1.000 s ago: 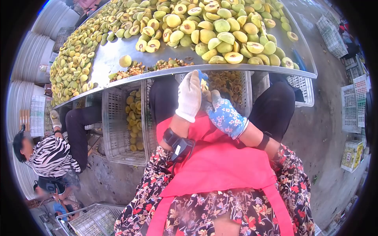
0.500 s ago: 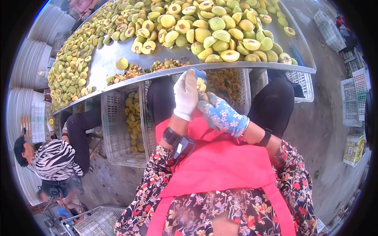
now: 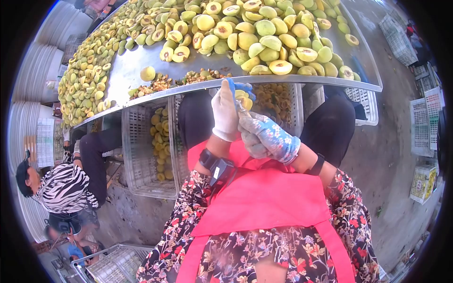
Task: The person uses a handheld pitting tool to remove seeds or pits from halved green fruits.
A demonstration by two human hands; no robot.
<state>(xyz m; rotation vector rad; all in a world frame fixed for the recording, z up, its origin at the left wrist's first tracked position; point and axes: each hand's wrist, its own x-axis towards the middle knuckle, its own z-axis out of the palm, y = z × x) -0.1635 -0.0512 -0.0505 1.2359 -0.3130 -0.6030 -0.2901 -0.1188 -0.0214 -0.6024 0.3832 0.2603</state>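
Note:
My left hand (image 3: 225,111), in a white glove with blue on the finger side, is closed around a yellow-green half of stone fruit (image 3: 245,101) just below the table edge. My right hand (image 3: 269,137), in a blue flowered glove, grips a small hand tool (image 3: 242,110). Its narrow end meets the fruit half; the handle is mostly hidden in my fist. Beyond my hands, a large pile of halved stone fruit (image 3: 264,42) covers much of the metal table (image 3: 130,66). Scraps of pits and flesh (image 3: 158,85) lie along its near edge, beside a single fruit piece (image 3: 147,73).
Beneath the table stand a plastic crate (image 3: 141,162) with fruit halves and another crate (image 3: 296,106) with fruit pieces. A person in a zebra-striped top (image 3: 66,188) sits at the left. Stacked crates (image 3: 421,127) line the right side. My knees flank the crate below my hands.
My left hand has tilted more upright, its blue fingers spreading farther around the fruit half. My right hand has shifted slightly down, and more of the tool shows. The camera view moved a little.

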